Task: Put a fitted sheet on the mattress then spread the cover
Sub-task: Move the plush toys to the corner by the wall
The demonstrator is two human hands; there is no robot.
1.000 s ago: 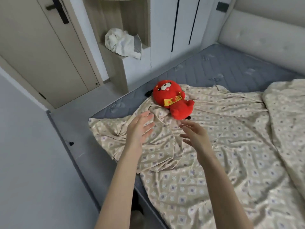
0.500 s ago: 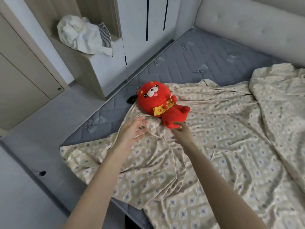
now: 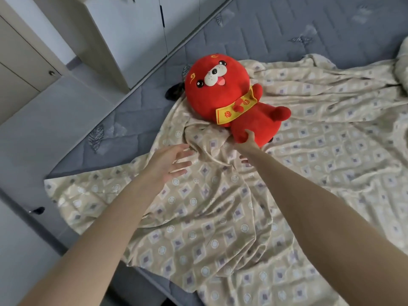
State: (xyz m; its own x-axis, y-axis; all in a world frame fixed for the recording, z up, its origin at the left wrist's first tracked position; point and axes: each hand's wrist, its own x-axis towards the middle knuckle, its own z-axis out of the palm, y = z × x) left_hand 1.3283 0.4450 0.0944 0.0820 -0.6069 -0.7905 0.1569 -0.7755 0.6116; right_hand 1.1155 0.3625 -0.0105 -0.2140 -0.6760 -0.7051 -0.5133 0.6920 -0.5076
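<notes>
Head view: the right hand (image 3: 248,143) now grips the lower body of the red round-headed plush toy with a yellow sash (image 3: 223,93), thumb curled over the plush and the other fingers hidden. A second ago this hand was open and short of the toy. The left hand (image 3: 170,162) has also come forward. It holds nothing, its fingers are spread and relaxed, and it hovers just over a raised fold.

I judge this to be a clearing step: the toy sits on the cloth, so the cloth cannot be pulled out until the toy is lifted off.

Under both forearms lies the beige diamond-patterned fabric sheet (image 3: 220,217), crumpled and not fitted. Its long axis runs from beside the left forearm across to well beyond the right forearm. One corner lies flat out past the left forearm. The toy's own axis runs from its feet at the right hand to its head, which points away and to the left.

Beyond the toy and to the left of the left hand, the grey quilted mattress (image 3: 276,29) is bare. A white wardrobe (image 3: 136,29) stands further off on the left.
</notes>
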